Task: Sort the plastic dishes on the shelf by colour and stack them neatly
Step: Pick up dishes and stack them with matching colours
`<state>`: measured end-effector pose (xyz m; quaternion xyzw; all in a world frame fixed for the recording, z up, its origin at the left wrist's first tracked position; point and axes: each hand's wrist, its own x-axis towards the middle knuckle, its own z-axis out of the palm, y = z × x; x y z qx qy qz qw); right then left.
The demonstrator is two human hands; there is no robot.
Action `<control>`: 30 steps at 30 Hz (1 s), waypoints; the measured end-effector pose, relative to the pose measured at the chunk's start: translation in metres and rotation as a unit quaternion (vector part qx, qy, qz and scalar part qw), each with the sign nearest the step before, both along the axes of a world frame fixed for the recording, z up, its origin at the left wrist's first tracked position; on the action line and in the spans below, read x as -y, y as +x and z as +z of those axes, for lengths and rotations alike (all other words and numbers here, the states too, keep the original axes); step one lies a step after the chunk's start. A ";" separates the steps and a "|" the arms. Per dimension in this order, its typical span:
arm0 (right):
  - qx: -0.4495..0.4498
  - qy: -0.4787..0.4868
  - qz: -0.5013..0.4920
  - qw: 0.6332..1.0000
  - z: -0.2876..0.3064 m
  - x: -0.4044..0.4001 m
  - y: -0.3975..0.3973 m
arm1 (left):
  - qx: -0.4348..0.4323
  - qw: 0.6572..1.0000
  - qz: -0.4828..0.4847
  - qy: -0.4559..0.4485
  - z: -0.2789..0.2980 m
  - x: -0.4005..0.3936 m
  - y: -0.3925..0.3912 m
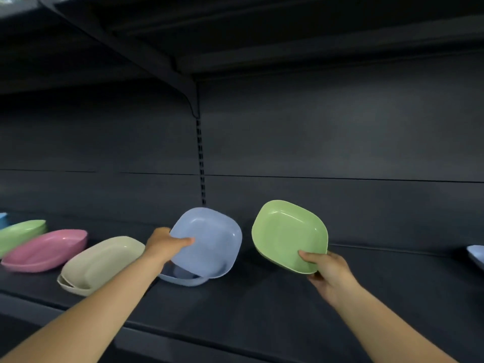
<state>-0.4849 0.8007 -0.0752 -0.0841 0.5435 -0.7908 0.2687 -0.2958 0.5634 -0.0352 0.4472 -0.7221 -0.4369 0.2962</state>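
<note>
Left hand [167, 243] gripping a tilted blue dish [209, 242] at its near-left rim, thumb curled inside, raised just above a second blue dish [183, 280] lying on the dark shelf [262, 310]; right hand [324, 271] pinching a tilted green dish [288, 235] at its lower rim, thumb on the inner face, held just right of the raised blue dish and clear of the shelf. Left of the raised blue dish — beige stack [102, 264], then pink dish [47, 250], then green stack [21, 231]; far right, another blue dish [476, 254] cut off by the edge. No readable writing or brand anywhere.
</note>
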 end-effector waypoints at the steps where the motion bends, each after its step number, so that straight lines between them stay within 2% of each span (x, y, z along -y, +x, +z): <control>1: 0.009 -0.008 -0.014 1.000 -0.004 0.015 0.008 | 0.020 1.000 -0.004 -0.002 -0.003 0.015 0.005; 4: 0.020 -0.021 -0.046 0.999 -0.015 0.053 0.024 | 0.074 0.997 -0.025 -0.002 -0.016 0.050 0.012; 7: -0.008 -0.026 -0.073 0.997 -0.017 0.063 0.026 | 0.088 0.995 -0.048 -0.021 -0.028 0.067 0.009; 13: -0.025 -0.037 -0.086 0.995 -0.017 0.048 0.013 | -0.005 0.994 -0.093 0.053 -0.054 0.058 0.002; 19: -0.043 -0.023 -0.077 0.996 -0.021 0.050 0.006 | -0.082 0.991 -0.086 0.054 -0.070 0.052 0.003; 30: -0.037 -0.010 -0.075 0.996 -0.020 0.052 0.006 | -0.145 0.983 -0.086 0.069 -0.068 0.048 0.005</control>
